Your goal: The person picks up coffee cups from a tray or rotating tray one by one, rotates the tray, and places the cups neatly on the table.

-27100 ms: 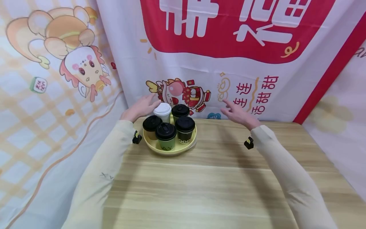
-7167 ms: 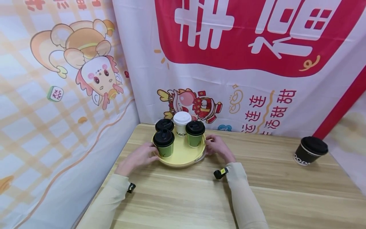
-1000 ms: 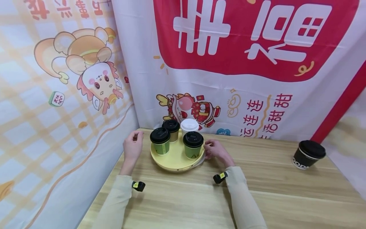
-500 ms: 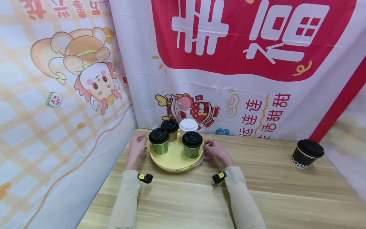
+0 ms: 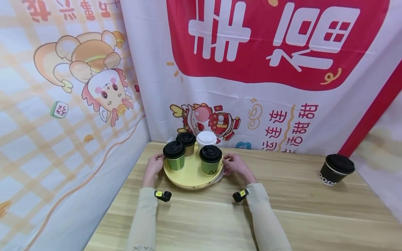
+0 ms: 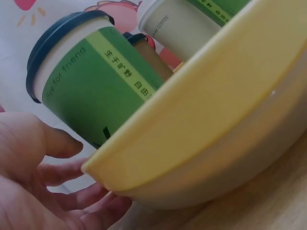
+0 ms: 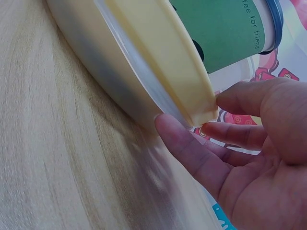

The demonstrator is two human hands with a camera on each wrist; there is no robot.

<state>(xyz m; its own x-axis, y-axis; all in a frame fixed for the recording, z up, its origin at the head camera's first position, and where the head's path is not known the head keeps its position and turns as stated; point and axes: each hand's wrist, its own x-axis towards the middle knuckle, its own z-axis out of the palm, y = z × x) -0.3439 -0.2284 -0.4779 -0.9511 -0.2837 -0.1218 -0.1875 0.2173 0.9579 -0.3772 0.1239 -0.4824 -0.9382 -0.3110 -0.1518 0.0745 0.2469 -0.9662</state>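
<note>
A round yellow tray (image 5: 191, 179) on a paler base carries several lidded paper coffee cups. A green cup (image 5: 176, 163) stands at its left and another green cup (image 5: 209, 167) at front right, both black-lidded. Behind them are a brown cup (image 5: 190, 150) with a black lid and a white-lidded cup (image 5: 206, 139). My left hand (image 5: 154, 165) is at the tray's left edge; in its wrist view the fingers touch under the rim, and the thumb is apart above it. My right hand (image 5: 235, 165) holds the right rim between thumb and fingers (image 7: 235, 134).
A black paper cup (image 5: 336, 170) with a black lid stands alone on the wooden table (image 5: 213, 223) at the right. A printed cloth (image 5: 260, 90) hangs behind the table, and a patterned cloth (image 5: 78, 150) hangs along the left side.
Since the oldest frame, the black cup has moved from the tray to the table's right. Later the tray turned with its cups. Within the last second, my left hand came to the left rim.
</note>
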